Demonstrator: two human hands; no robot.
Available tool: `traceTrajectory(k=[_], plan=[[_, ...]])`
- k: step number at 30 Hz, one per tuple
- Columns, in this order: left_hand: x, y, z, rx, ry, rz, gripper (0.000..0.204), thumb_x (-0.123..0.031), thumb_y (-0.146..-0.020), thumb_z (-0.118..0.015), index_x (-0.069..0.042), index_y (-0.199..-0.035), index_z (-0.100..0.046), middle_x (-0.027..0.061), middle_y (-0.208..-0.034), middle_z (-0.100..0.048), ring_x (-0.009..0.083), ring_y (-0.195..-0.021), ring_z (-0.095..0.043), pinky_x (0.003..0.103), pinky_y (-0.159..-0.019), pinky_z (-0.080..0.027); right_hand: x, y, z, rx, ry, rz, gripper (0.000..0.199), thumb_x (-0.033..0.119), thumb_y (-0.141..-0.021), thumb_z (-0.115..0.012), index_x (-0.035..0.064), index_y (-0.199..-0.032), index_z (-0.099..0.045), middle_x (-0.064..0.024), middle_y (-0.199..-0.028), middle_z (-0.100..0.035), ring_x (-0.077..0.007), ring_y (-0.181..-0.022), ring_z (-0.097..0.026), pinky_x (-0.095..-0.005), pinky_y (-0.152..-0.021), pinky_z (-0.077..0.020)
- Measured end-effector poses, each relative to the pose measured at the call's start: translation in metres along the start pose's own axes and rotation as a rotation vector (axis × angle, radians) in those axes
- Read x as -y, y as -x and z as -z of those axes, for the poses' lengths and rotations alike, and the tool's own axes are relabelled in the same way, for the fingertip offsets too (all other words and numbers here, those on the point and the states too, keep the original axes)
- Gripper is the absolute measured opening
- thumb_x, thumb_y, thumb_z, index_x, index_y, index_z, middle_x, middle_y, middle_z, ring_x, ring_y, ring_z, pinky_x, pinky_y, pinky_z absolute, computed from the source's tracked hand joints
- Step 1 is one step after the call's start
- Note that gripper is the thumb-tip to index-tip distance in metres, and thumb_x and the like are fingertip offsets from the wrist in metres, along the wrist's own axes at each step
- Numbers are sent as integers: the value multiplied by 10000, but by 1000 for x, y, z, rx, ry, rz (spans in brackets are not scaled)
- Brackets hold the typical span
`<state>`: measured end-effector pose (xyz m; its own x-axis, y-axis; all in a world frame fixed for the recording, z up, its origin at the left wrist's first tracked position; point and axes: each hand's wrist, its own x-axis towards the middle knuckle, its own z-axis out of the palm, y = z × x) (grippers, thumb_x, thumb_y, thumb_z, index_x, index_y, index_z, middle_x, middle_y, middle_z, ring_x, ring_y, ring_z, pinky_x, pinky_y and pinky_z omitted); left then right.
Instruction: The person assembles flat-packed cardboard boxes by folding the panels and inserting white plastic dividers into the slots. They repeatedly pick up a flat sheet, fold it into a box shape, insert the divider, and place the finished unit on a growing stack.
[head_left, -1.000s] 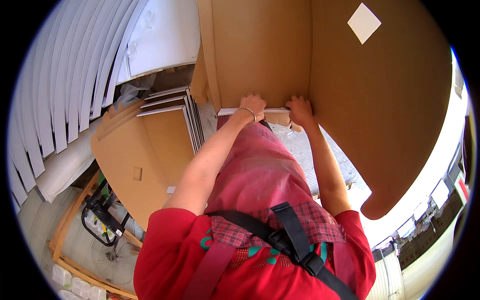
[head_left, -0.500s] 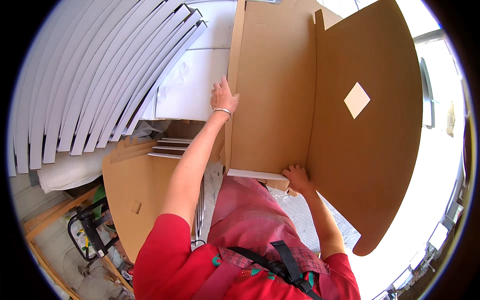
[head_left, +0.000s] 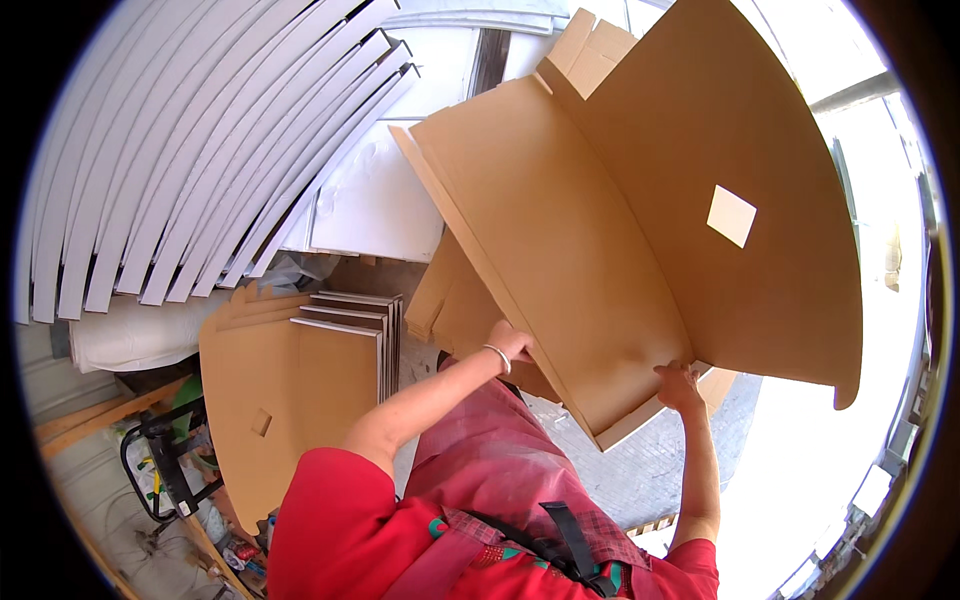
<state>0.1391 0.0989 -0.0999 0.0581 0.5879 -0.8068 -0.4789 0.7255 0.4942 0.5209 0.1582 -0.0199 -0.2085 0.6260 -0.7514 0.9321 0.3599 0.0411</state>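
The person is holding a big flattened cardboard box (head_left: 600, 230) up in front of them, tilted to the left. The left hand (head_left: 512, 343) is gripping its long left edge, a bracelet (head_left: 497, 358) showing on that wrist; the right hand (head_left: 680, 385) is clasping the lower corner. A pale square label (head_left: 731, 215) is sitting on the right panel. More flat boxes (head_left: 290, 390) are leaning at the left, below a stack of white boards (head_left: 180, 160). A cart (head_left: 165, 470) is standing at the lower left.

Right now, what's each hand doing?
Left hand: closed on the left edge of the big folded cardboard sheet.
Right hand: gripping the same sheet at its lower edge.
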Motion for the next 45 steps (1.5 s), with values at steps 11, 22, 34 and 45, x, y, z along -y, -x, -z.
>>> traceTrajectory(k=[11, 22, 34, 45], plan=[[-88, 86, -44, 324, -1595, -743, 225, -292, -867, -602, -103, -990, -604, 146, -1003, -608, 322, -961, -590, 487, -819, -430, 170, -24, -88, -351, -176, 386, 629, 55, -781, -588, 122, -1398, -485, -171, -1081, -582, -369, -936, -614, -467, -793, -507], [-144, 28, 184, 70, -2355, 16, 442, -157, -844, -552, -152, -1284, -509, 175, -1216, -570, 367, -1144, -546, 555, -969, -384, 151, 2, -80, -410, -142, 363, 584, 42, -735, -621, 185, -1301, -598, -126, -986, -590, -319, -955, -584, -464, -806, -476], [55, 70, 14, 375, -1705, -388, 301, -273, -880, -498, -1, -922, -619, 230, -936, -689, 399, -882, -674, 520, -767, -525, 196, -14, -23, -537, 43, 579, 281, 209, -752, -673, 155, -1025, -706, -99, -921, -590, -289, -945, -569, -478, -863, -394], [-192, -8, 24, -639, -1480, -1064, 664, -269, -718, -803, -46, -1282, -535, 164, -1244, -518, 369, -1160, -486, 465, -963, -406, 188, 17, -15, -815, -142, 754, 280, 318, -651, -779, 195, -895, -716, -18, -882, -557, -245, -922, -557, -447, -852, -429]])
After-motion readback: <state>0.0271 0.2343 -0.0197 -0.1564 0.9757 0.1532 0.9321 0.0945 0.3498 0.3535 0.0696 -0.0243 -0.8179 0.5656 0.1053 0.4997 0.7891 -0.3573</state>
